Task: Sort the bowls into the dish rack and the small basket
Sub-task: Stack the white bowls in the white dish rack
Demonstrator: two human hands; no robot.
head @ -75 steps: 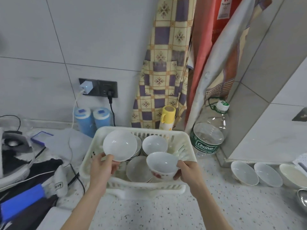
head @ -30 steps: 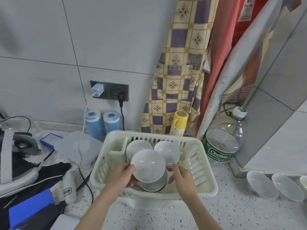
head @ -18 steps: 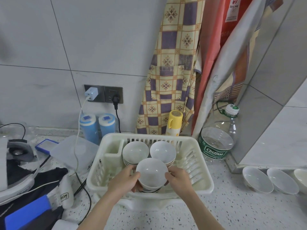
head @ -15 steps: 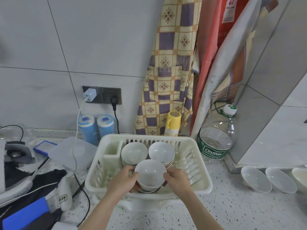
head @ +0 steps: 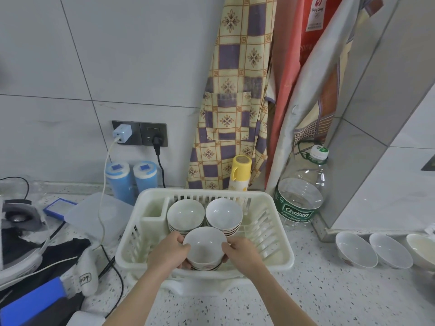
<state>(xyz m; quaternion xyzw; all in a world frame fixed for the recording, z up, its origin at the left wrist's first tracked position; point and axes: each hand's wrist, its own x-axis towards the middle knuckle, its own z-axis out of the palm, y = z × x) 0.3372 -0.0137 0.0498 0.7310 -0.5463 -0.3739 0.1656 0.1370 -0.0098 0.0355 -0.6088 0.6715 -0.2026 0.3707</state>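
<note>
A white plastic dish rack [head: 280, 236] stands on the speckled counter. Three stacks of white bowls sit inside it: one at the back left [head: 185, 214], one at the back right [head: 223, 214], and a front stack [head: 203, 247]. My left hand [head: 169, 251] grips the left side of the front stack and my right hand [head: 242, 254] grips its right side. Three more white bowls lie on the counter at the right: the nearest [head: 355, 249], a second [head: 390, 250] and a third [head: 422, 251] cut by the frame edge. No small basket is visible.
A large water bottle [head: 300, 201] stands right of the rack, a yellow flask [head: 240, 172] and two blue canisters [head: 130, 180] behind it. Cables, a clear lid [head: 94, 215] and dark gear crowd the counter's left. Aprons hang on the wall behind.
Both hands have brought their bowls down into the rack's front and nested them into one stack there. They now hold that stack from both sides, barely moving over the last half second.
</note>
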